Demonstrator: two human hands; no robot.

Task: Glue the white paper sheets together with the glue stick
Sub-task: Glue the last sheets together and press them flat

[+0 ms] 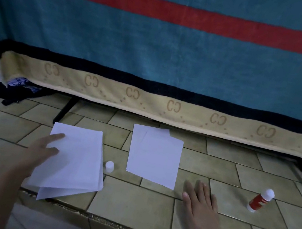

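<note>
The glue stick (260,201) is lying on the tiled floor (130,205), off to the right of the right hand (200,201), its long axis tilting up and right, white end far. That hand, fingers flat and slightly spread, is nearer. The left hand (42,150) is pressing spread fingers on the left paper stack (75,161); its cap (109,166) is standing between the stacks.
</note>
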